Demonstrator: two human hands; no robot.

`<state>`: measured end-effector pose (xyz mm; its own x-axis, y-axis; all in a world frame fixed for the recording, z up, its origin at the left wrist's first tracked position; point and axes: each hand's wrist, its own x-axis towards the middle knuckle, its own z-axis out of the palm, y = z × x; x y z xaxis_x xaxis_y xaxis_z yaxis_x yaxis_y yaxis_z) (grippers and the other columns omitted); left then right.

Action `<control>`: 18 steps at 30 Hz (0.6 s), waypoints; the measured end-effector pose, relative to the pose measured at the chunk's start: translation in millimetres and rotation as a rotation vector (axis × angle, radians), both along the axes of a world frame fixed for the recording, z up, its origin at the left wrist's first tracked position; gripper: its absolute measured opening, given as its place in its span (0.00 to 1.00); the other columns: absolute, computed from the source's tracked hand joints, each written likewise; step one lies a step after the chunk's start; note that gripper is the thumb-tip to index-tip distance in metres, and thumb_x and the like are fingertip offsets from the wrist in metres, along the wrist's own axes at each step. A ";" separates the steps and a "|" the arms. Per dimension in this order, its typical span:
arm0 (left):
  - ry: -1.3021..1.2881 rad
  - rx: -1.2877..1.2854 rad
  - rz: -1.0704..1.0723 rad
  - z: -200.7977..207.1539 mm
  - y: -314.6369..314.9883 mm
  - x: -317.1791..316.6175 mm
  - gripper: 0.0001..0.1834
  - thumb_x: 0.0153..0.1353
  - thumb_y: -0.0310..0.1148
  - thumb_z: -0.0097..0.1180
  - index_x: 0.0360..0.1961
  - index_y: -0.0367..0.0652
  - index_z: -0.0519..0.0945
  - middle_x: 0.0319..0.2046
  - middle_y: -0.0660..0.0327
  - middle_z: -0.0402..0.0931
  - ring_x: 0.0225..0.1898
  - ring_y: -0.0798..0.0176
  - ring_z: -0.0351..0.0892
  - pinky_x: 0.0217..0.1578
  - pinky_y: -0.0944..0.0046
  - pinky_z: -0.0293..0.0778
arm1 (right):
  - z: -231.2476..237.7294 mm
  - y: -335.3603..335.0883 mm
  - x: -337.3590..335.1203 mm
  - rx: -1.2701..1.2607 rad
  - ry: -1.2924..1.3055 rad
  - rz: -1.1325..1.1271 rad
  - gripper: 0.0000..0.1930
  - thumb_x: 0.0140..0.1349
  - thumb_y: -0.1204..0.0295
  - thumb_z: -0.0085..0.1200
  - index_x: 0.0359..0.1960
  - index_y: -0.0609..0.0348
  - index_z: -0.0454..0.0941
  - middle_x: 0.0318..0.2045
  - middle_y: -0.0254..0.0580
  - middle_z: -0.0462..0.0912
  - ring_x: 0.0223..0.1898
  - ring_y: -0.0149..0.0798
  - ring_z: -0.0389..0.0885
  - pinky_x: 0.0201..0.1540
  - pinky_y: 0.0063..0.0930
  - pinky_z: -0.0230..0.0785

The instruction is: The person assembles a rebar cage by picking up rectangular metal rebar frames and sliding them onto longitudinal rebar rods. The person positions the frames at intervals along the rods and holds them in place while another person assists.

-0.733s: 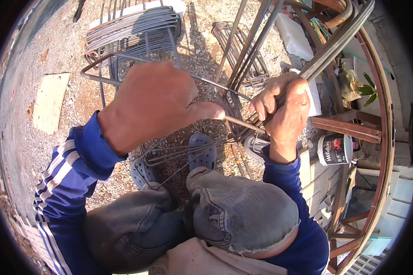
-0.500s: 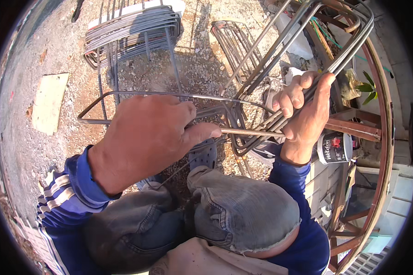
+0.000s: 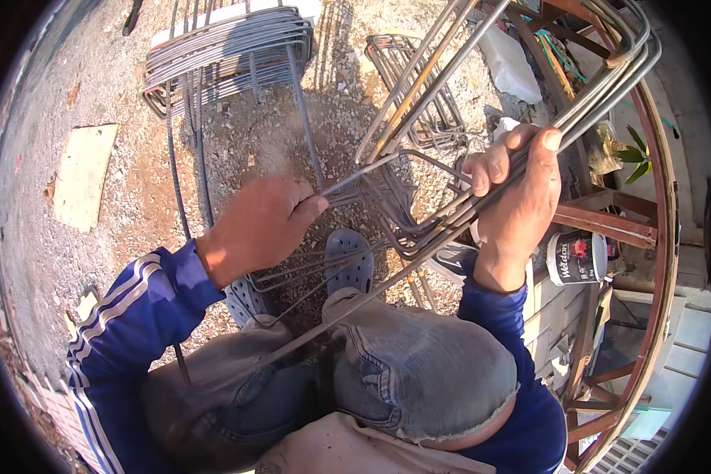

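My right hand is closed around a bundle of bent steel stirrups, which slants from the upper right down toward the middle. My left hand pinches one side of a single rectangular steel stirrup between thumb and fingers. This stirrup lies tilted, its lower left end over my thigh. Its other long side crosses above my knees and runs up to the bundle at my right hand. Where its right end meets the bundle, I cannot tell the bars apart.
Stacked stirrups rest on long bars at the upper left; a smaller pile lies right of them. A flat board is on the gravel at left. At right stand a brown metal frame and a paint bucket. Grey clogs show below.
The stirrup in my left hand has swung, its left end dropping toward my thighs. My left hand has drawn back from the bundle. The bundle in my right hand has shifted slightly.
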<state>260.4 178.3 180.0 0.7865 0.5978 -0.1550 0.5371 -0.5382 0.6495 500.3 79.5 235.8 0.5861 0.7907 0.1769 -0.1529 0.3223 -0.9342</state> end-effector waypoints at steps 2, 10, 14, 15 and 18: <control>0.015 -0.034 0.078 3.8 -4.9 -6.5 0.17 0.67 0.41 0.52 0.33 0.35 0.80 0.27 0.42 0.77 0.33 0.36 0.77 0.35 0.44 0.71 | -1.3 7.0 8.8 -0.014 0.175 0.020 0.17 0.75 0.56 0.43 0.36 0.56 0.71 0.20 0.32 0.68 0.21 0.30 0.69 0.28 0.28 0.68; -0.001 -0.278 0.333 6.8 -18.2 -10.1 0.15 0.66 0.38 0.53 0.32 0.35 0.80 0.25 0.43 0.76 0.31 0.37 0.77 0.33 0.47 0.71 | -29.8 7.1 17.1 0.055 0.494 -0.029 0.10 0.74 0.61 0.46 0.36 0.51 0.67 0.23 0.27 0.65 0.24 0.28 0.67 0.30 0.28 0.67; -0.130 -0.034 0.310 14.5 -11.6 -6.6 0.13 0.65 0.36 0.55 0.32 0.34 0.79 0.25 0.45 0.76 0.30 0.37 0.77 0.32 0.48 0.71 | -22.9 -6.4 20.7 0.172 0.384 0.017 0.13 0.75 0.60 0.45 0.32 0.51 0.70 0.21 0.27 0.67 0.23 0.27 0.67 0.31 0.29 0.67; -0.137 0.021 0.274 17.1 -8.4 -5.8 0.13 0.65 0.36 0.56 0.32 0.34 0.79 0.25 0.45 0.76 0.30 0.37 0.77 0.31 0.48 0.71 | -19.8 -7.3 21.5 0.172 0.365 -0.006 0.13 0.75 0.59 0.45 0.33 0.51 0.70 0.21 0.27 0.66 0.23 0.28 0.67 0.31 0.30 0.68; -0.266 0.364 0.200 24.2 3.7 -7.4 0.11 0.64 0.34 0.57 0.32 0.36 0.79 0.26 0.47 0.76 0.28 0.39 0.78 0.28 0.48 0.73 | -14.6 -4.2 18.8 0.232 0.265 -0.004 0.12 0.75 0.60 0.46 0.35 0.52 0.68 0.21 0.29 0.65 0.24 0.32 0.68 0.35 0.35 0.70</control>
<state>253.0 182.1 204.2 0.6347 0.7194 0.2821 0.4944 -0.6586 0.5672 519.1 75.3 221.2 0.6390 0.7447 0.1928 -0.3780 0.5223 -0.7644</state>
